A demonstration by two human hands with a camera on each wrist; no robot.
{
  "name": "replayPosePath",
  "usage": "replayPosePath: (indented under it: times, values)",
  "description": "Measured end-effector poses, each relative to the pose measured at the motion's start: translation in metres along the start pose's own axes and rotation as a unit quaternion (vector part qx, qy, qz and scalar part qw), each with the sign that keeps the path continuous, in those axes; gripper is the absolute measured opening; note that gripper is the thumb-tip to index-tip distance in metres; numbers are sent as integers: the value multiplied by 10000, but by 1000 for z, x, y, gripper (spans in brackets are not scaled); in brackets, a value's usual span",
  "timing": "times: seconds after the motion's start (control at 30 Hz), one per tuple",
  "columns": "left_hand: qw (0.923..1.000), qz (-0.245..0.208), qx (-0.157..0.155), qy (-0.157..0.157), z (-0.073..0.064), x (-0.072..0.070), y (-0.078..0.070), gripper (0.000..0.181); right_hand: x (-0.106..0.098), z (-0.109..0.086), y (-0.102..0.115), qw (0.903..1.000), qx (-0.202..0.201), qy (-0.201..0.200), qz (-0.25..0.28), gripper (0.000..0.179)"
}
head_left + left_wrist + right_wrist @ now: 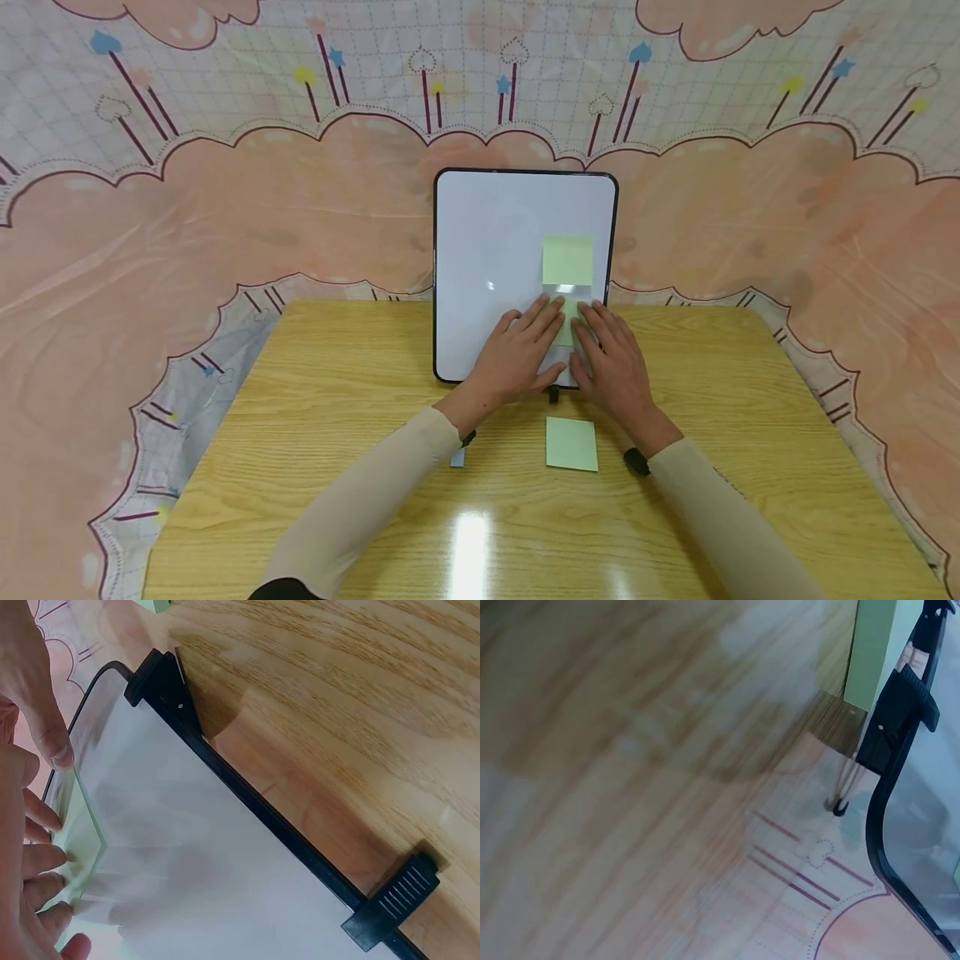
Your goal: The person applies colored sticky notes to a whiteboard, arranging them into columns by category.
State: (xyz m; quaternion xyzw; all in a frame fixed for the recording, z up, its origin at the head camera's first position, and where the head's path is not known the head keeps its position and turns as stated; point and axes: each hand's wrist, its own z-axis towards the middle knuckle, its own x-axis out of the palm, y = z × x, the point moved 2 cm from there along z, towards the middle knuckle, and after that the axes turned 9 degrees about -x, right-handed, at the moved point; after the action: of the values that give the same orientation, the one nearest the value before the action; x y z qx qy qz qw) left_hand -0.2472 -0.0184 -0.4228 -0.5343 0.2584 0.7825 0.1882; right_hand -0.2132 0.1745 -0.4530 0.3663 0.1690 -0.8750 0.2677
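Note:
A white board [483,242] with a black frame stands upright on the table. My left hand [517,346] and right hand [611,358] lie side by side against its lower right part. Their extended fingertips press a light green sticky note [565,329] onto the surface from both sides. In the left wrist view the green note [84,832] stands partly away from the board, with fingers along it. Directly above, another green sticky note [567,260] is stuck to the board. The right wrist view does not show my right hand.
A green sticky-note pad [572,444] lies on the wooden table [360,358] in front of the board. Black feet [390,904] clip onto the board's bottom edge. A small blue item [457,457] is partly hidden by my left wrist. Patterned cloth [337,200] hangs behind.

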Motion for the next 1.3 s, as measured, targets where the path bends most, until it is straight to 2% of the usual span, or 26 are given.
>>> replayPosePath:
  times: [0.27,0.73,1.1,1.3]
  values:
    - [9998,2,-43,-169,-4,0,6,81,-1,0,0,10000,58,67,-8,50]
    - [9996,-81,-112,-263,-13,3,14,82,-1,0,1,9999,96,106,25,51]
    - [9999,81,-40,-64,-19,3,14,83,-1,-1,2,9995,172,251,6,51]
    - [9996,182,26,-194,-22,1,14,83,-2,-2,3,9997,156,203,-2,52]
